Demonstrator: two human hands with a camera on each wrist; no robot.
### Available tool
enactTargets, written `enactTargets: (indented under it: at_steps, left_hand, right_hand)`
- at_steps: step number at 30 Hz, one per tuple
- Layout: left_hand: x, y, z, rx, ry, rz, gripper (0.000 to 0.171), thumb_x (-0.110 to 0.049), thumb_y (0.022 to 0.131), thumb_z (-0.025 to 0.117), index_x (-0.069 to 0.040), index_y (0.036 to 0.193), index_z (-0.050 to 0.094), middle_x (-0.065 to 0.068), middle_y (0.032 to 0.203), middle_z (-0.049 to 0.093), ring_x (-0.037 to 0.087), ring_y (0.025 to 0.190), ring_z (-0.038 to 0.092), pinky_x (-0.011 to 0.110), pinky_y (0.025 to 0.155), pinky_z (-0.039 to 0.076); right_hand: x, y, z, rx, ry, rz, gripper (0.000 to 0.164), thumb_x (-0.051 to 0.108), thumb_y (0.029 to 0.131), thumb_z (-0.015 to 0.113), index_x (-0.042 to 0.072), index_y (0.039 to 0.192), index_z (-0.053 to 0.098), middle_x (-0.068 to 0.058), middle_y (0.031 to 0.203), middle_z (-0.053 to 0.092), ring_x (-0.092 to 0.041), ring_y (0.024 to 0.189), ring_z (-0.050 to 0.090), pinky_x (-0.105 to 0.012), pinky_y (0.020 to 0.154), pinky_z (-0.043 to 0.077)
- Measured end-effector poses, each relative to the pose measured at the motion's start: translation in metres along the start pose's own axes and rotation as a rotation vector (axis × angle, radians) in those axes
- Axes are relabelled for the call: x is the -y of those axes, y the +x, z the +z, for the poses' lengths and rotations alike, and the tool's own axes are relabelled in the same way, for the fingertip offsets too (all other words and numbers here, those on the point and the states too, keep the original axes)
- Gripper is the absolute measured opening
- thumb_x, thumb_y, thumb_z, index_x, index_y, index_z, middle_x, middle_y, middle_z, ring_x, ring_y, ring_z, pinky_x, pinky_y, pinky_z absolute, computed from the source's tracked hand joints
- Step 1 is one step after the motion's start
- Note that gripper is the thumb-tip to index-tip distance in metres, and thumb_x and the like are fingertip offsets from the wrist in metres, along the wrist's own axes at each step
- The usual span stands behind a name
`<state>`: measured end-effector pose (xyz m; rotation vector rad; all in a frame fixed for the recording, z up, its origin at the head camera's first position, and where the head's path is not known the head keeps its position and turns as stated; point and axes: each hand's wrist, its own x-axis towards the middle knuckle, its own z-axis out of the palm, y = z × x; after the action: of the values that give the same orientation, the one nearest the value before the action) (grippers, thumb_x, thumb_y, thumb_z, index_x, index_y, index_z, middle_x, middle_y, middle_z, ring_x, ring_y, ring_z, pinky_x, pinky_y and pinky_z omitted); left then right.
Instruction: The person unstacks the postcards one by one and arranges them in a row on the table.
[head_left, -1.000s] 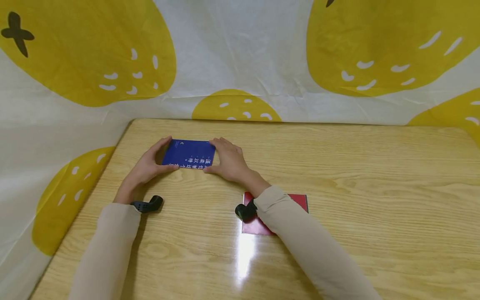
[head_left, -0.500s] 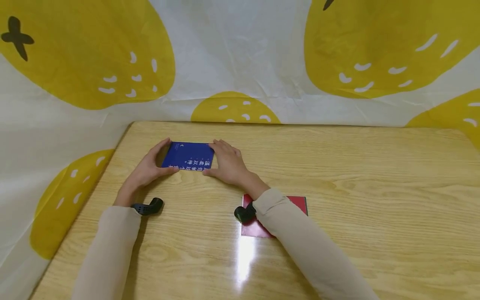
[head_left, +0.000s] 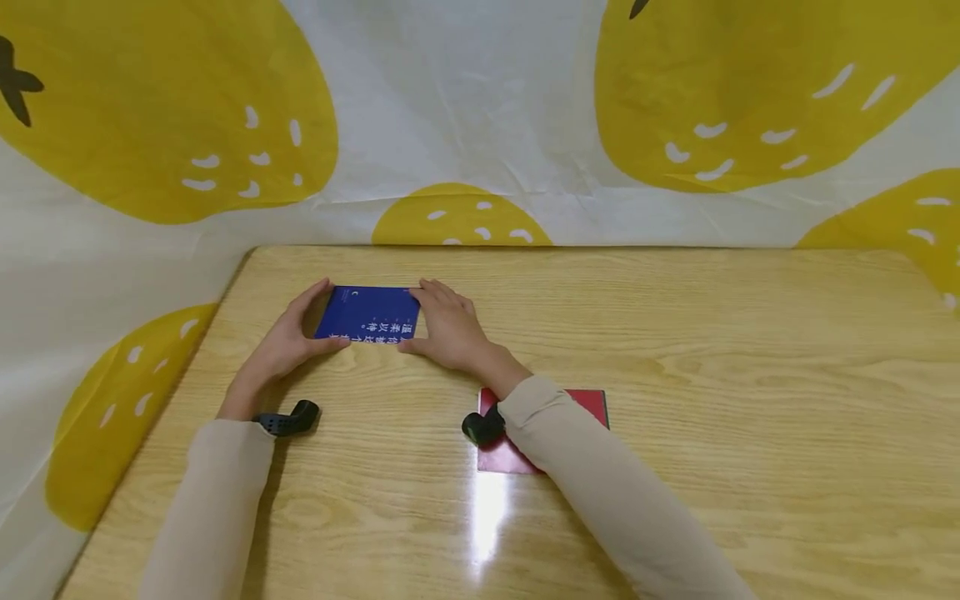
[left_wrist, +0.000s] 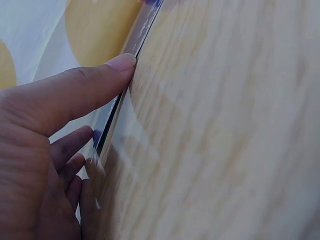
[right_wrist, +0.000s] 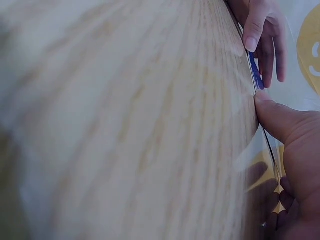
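Head view, slight overall shift: contents set further left than in both earlier views.
Left hand (head_left: 283,342) and right hand (head_left: 453,329): displaced leftward in view, together with the blue booklet (head_left: 375,308) between them.
Red booklet (head_left: 591,403), nearer the person than the right hand: also displaced leftward.
Dark mark (head_left: 15,83) on patterned cloth (head_left: 465,92), beyond and left of the left hand: formerly whole, now cut by the view's edge.
Yellow shape (head_left: 892,218), far right of the right hand: more white flecks (head_left: 949,300) showing.

tabletop (head_left: 712,358): glossy wood | blue booklet (head_left: 375,308): smooth | sleeves (head_left: 217,500): matt cloth
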<state>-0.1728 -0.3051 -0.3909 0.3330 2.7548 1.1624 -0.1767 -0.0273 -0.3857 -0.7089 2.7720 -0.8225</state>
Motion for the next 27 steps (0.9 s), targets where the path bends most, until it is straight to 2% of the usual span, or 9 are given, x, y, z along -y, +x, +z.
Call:
enactTargets:
  at_steps: [13,18,27]
  left_hand:
    - [0.0007,-0.0041,-0.0032,-0.006,0.013,-0.009,0.101,-0.026,0.078,0.081,-0.012,0.154,0.015,0.011,0.155,0.026,0.028,0.144,0.01,0.051,0.115,0.005]
    - [-0.0004,-0.003,-0.0024,0.0,0.0,-0.009,0.101,-0.028,0.079,0.08,-0.013,0.154,0.015,0.01,0.155,0.026,0.027,0.144,0.01,0.051,0.115,0.005]
    - [-0.0002,-0.0009,0.0,0.006,-0.034,0.0,0.101,-0.023,0.079,0.08,-0.011,0.154,0.014,0.011,0.155,0.024,0.026,0.144,0.01,0.049,0.115,0.005]
  right_hand:
    - [0.0032,0.0026,0.0016,0.009,-0.002,0.0,0.088,0.053,0.083,0.068,0.013,0.151,0.028,-0.006,0.157,0.019,-0.021,0.144,0.011,-0.045,0.112,0.016]
    - [0.003,0.0019,0.0007,0.004,-0.006,0.009,0.089,0.053,0.082,0.069,0.013,0.15,0.029,-0.006,0.157,0.02,-0.02,0.144,0.011,-0.045,0.112,0.016]
    - [0.0025,-0.0008,-0.002,0.006,0.002,0.017,0.089,0.052,0.082,0.069,0.012,0.151,0.028,-0.006,0.157,0.02,-0.021,0.144,0.011,-0.045,0.112,0.017]
